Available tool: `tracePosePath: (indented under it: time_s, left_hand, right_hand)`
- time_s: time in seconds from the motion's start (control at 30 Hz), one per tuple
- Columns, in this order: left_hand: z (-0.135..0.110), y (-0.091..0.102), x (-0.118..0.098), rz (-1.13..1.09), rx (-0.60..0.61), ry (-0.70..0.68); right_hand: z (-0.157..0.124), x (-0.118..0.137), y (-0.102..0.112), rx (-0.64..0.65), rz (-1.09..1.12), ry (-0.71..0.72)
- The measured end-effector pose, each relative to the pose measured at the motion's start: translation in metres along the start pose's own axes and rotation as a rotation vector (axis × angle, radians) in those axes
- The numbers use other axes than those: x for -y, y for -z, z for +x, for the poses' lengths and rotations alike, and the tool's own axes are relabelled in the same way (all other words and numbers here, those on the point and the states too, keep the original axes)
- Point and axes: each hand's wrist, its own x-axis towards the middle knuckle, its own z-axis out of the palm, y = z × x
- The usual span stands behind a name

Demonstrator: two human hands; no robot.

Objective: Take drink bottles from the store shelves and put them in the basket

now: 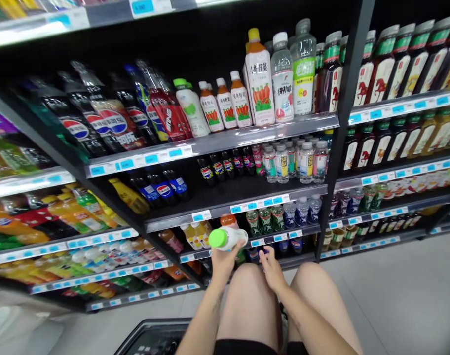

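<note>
Crouching at the black drinks shelving [225, 197], the person has the left hand [222, 264] clamped on a white plastic bottle with a bright green cap [225, 238], lying sideways above the knees. The right hand [273, 270] hovers just beside it, fingers loose and open.

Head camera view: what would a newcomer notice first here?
The left hand holds a white bottle with a bright green cap, low at centre, with the empty right hand beside it. Above, a tall carrot-label bottle stands on a shelf, and dark Pepsi bottles lean further left on it.
</note>
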Motion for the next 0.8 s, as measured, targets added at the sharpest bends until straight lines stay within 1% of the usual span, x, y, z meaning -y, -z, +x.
tracePosePath:
  time_s: [0.1, 0.17, 0.27, 0.33, 0.4, 0.43, 0.47, 0.5, 0.53, 0.6, 0.7, 0.8]
  left_hand:
    - [0.024, -0.005, -0.062, 0.067, 0.005, -0.123]
    - [0.048, -0.015, -0.105, 0.168, 0.020, -0.263]
    - [0.092, -0.039, -0.169, 0.434, 0.078, -0.602]
    - [0.121, -0.056, -0.206, 0.579, 0.057, -0.852]
    - [0.149, -0.073, -0.237, 0.662, 0.060, -1.094]
    - [0.162, -0.081, -0.248, 0.698, 0.080, -1.188]
    - [0.175, -0.088, -0.257, 0.727, 0.097, -1.245]
    - [0.188, -0.094, -0.264, 0.748, 0.106, -1.261]
    - [0.201, -0.100, -0.268, 0.760, 0.099, -1.238]
    - [0.224, -0.109, -0.269, 0.744, 0.035, -1.119]
    - [0.250, -0.117, -0.259, 0.668, -0.122, -0.943]
    - [0.263, -0.120, -0.249, 0.622, -0.250, -0.813]
  right_hand:
    - [0.000, -0.002, -0.002, 0.056, -0.073, -0.061]
    - [-0.001, -0.002, -0.003, 0.073, -0.108, -0.059]
    - [-0.002, 0.001, -0.005, 0.079, -0.141, -0.076]
    - [-0.003, 0.004, -0.006, 0.081, -0.161, -0.095]
    - [-0.004, 0.006, -0.008, 0.082, -0.175, -0.088]
    - [-0.004, 0.007, -0.009, 0.082, -0.178, -0.078]
    - [-0.005, 0.007, -0.010, 0.080, -0.178, -0.068]
    - [-0.005, 0.006, -0.011, 0.077, -0.177, -0.059]
    - [-0.005, 0.005, -0.011, 0.072, -0.177, -0.051]
    - [-0.004, 0.003, -0.012, 0.066, -0.181, -0.035]
    - [-0.003, 0.000, -0.012, 0.065, -0.191, -0.029]
    - [-0.002, 0.001, -0.010, 0.082, -0.196, -0.045]
